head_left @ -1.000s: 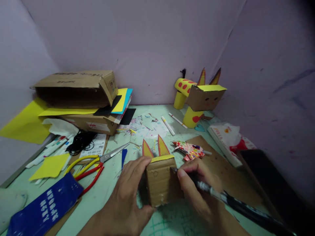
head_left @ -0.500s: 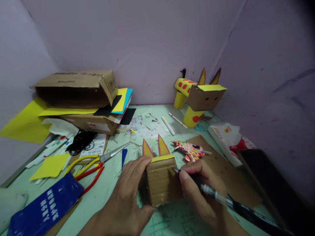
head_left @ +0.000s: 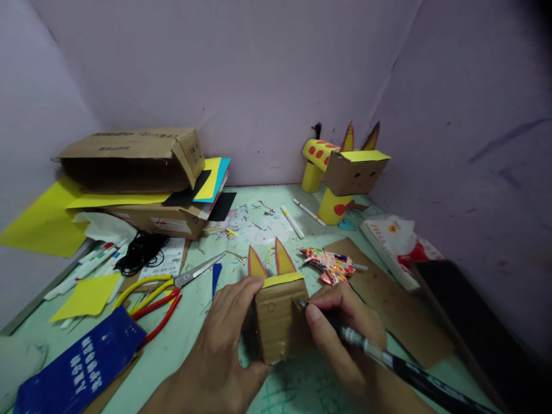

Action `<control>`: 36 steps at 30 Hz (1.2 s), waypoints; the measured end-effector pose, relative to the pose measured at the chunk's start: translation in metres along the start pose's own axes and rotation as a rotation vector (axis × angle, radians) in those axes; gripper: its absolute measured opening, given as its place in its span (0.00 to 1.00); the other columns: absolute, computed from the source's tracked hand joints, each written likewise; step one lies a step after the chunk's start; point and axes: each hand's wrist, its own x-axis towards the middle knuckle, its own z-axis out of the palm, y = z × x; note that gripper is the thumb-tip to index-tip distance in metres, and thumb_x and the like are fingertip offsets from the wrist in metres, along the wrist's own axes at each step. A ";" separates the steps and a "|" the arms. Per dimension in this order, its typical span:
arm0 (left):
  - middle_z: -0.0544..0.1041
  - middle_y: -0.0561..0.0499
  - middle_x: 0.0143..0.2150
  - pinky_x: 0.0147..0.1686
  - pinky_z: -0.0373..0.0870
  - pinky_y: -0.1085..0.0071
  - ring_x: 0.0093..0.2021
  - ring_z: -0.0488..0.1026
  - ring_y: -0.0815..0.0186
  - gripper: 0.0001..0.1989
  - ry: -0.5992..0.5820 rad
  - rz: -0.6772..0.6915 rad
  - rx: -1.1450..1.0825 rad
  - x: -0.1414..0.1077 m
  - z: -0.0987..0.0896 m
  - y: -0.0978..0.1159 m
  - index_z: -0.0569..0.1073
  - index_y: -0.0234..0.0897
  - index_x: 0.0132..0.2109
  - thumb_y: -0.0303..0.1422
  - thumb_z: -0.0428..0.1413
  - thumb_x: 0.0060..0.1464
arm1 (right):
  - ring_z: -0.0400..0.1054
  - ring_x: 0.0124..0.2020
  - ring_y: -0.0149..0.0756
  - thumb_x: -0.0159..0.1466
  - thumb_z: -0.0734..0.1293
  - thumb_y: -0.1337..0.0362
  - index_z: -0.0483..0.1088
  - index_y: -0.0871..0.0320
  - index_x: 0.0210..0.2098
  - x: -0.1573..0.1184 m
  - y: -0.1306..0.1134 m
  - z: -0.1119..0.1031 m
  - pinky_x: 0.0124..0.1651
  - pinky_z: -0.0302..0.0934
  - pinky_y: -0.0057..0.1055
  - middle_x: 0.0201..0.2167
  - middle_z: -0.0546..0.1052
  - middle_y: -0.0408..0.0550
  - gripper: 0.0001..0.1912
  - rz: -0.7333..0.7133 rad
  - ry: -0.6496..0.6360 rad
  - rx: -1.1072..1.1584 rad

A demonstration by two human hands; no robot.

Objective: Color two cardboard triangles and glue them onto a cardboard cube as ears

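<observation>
A small cardboard box [head_left: 280,328] with a yellow top strip and two pointed yellow ears edged in red [head_left: 284,257] stands at the lower middle. My left hand [head_left: 224,339] grips its left side, thumb at the bottom corner and fingers at the top. A faint small circle shows on the left of the box's front. In my right hand [head_left: 349,333] is a black pen [head_left: 388,359], its tip at the upper right of that face. Whether there is a mark under the tip, I cannot tell.
Scissors [head_left: 185,279], a blue sheath [head_left: 81,362], black cord [head_left: 140,253] and stacked boxes [head_left: 125,144] lie left. Behind stand markers [head_left: 292,221] and a yellow figure with a cardboard head [head_left: 356,175]. A wrapped lollipop [head_left: 330,263], brown cardboard [head_left: 397,310] and a dark phone-like slab [head_left: 466,316] are right.
The pen tip and my right hand have shifted slightly left on the box's front. My left hand keeps its hold. The whole view has moved a little.
</observation>
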 end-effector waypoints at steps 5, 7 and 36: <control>0.59 0.45 0.62 0.60 0.57 0.56 0.61 0.56 0.55 0.44 -0.017 -0.019 0.012 0.002 0.000 0.000 0.48 0.41 0.63 0.23 0.56 0.38 | 0.63 0.20 0.31 0.59 0.63 0.59 0.65 0.54 0.24 0.000 0.003 0.001 0.24 0.53 0.28 0.20 0.71 0.40 0.09 0.007 -0.007 -0.048; 0.59 0.45 0.62 0.60 0.57 0.56 0.61 0.56 0.56 0.44 -0.015 -0.019 0.009 0.002 0.001 0.000 0.48 0.40 0.63 0.23 0.55 0.38 | 0.63 0.20 0.31 0.59 0.63 0.59 0.65 0.54 0.23 0.000 0.003 0.001 0.24 0.53 0.28 0.19 0.71 0.40 0.09 0.020 -0.005 -0.063; 0.59 0.44 0.61 0.59 0.57 0.54 0.61 0.56 0.54 0.43 -0.008 -0.032 -0.002 0.001 0.000 0.002 0.47 0.41 0.63 0.23 0.55 0.40 | 0.59 0.16 0.30 0.58 0.62 0.60 0.63 0.54 0.21 0.002 0.000 -0.001 0.21 0.51 0.28 0.14 0.66 0.37 0.10 -0.007 0.050 -0.099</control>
